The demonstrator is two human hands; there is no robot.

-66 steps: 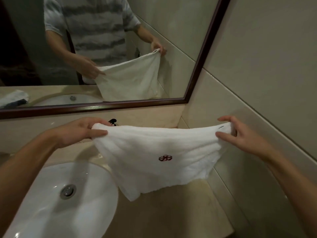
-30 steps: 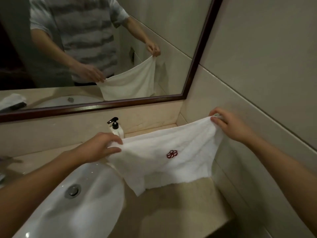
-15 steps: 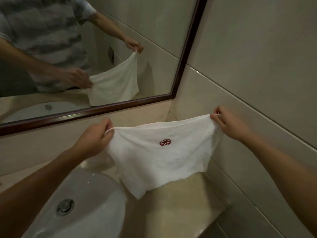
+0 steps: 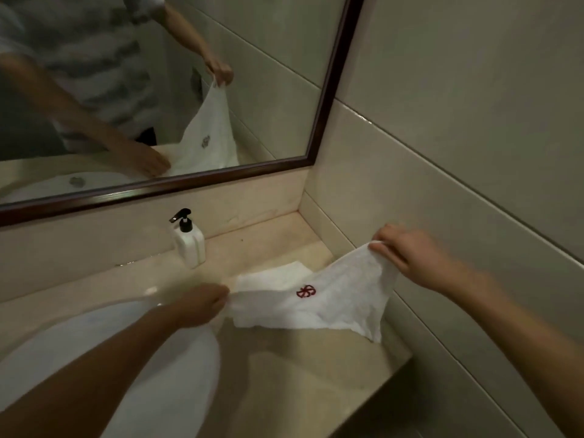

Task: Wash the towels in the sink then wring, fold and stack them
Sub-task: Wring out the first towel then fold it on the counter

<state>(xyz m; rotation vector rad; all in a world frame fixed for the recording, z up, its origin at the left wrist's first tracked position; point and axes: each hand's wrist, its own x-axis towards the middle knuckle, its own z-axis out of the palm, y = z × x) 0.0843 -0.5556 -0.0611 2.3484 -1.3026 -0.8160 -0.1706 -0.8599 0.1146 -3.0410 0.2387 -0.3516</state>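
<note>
Each hand, left (image 4: 202,303) and right (image 4: 407,254), pinched a corner of the towel (image 4: 322,303) beside the sink (image 4: 177,368); its far edge touched the counter (image 4: 284,368). Lowered unevenly, it could have creased, spoiling the fold.

Both bare arms reach forward, hands spread apart

Left hand (image 4: 202,303) held low with fingers pinched; right hand (image 4: 407,252) raised higher, thumb and fingers pinched, wrist angled down

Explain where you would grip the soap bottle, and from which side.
Grip the soap bottle round its white body, coming from the front. It stands upright near the back wall, and its narrow black pump offers little to hold.
</note>
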